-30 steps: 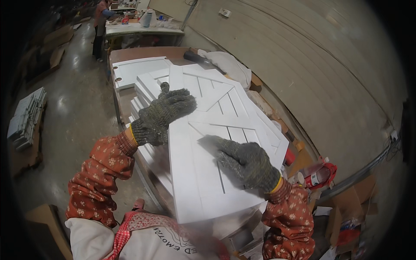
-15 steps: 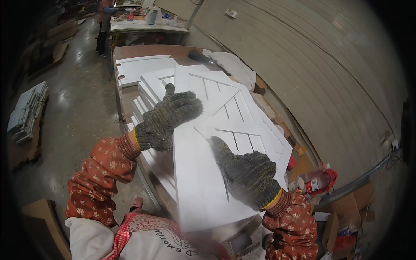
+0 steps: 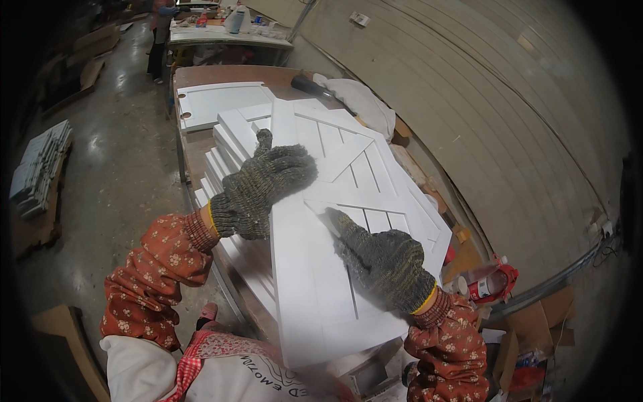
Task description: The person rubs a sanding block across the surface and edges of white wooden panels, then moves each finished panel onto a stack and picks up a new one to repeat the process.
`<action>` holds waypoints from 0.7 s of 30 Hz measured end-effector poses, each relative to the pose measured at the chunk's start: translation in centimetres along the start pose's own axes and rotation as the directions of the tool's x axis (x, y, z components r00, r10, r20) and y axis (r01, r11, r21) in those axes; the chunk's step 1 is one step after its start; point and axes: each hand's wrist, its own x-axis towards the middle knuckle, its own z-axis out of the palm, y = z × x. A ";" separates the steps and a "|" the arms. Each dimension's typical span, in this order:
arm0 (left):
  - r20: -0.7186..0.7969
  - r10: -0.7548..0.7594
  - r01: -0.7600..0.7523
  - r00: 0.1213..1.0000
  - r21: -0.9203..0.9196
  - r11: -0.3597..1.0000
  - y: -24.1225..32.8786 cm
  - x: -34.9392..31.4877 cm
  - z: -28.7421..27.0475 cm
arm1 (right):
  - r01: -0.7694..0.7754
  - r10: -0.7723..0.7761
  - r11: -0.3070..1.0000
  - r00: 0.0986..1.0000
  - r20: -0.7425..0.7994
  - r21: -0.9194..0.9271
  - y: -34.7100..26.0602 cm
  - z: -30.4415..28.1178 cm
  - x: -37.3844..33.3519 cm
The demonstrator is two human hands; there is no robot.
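A white panel (image 3: 311,295) with thin grooves lies slanted on top of a stack of similar white panels (image 3: 224,137). My left hand (image 3: 261,184), in a dark knitted glove, rests across the panel's left edge with its thumb apart and its fingers laid over the top. On the panel's right part lies my right hand (image 3: 385,264), gloved alike, its thumb stretched away from the other fingers. Those fingers are partly blurred against the surface, and nothing shows in the hand. What may be under either palm is hidden.
The stack stands on a brown table (image 3: 194,151). At its far end lies another white panel (image 3: 221,104), near a dark tool (image 3: 309,86) and a pale cloth (image 3: 365,107). Cardboard boxes (image 3: 536,321) sit at right. Beyond the far worktable's left end (image 3: 201,33) a person (image 3: 159,40) stands.
My right hand has slid slightly up and left over the panel. The left hand keeps its place on the panel's edge, and the whole view has shifted a little.
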 end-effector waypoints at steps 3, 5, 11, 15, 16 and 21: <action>-0.007 -0.002 0.002 1.000 -0.040 0.999 -0.5 -0.1 0.4 | 0.054 -0.052 0.998 0.997 -0.049 0.030 1.1 0.3 0.1; 0.043 0.016 -0.017 0.999 0.035 0.999 -0.4 0.1 -0.1 | 0.061 -0.052 0.983 0.997 -0.056 0.175 1.8 0.3 0.4; 0.109 -0.001 0.003 0.994 -0.012 1.000 -0.2 0.2 -0.7 | 0.017 -0.014 0.762 1.000 -0.010 0.647 2.8 -0.5 2.0; 0.086 0.041 -0.040 0.995 -0.017 0.999 -0.9 0.0 -0.1 | -0.329 0.081 0.708 0.917 0.392 0.624 3.0 -2.9 2.9; 0.052 0.036 -0.026 0.998 -0.179 0.983 -1.2 -0.4 0.3 | -0.448 0.115 0.647 0.857 0.502 0.617 2.9 -3.3 3.3; 0.043 0.020 -0.019 0.999 -0.010 1.000 -1.1 -0.6 0.4 | -0.136 -0.042 0.610 0.978 0.204 0.781 4.0 -1.1 2.0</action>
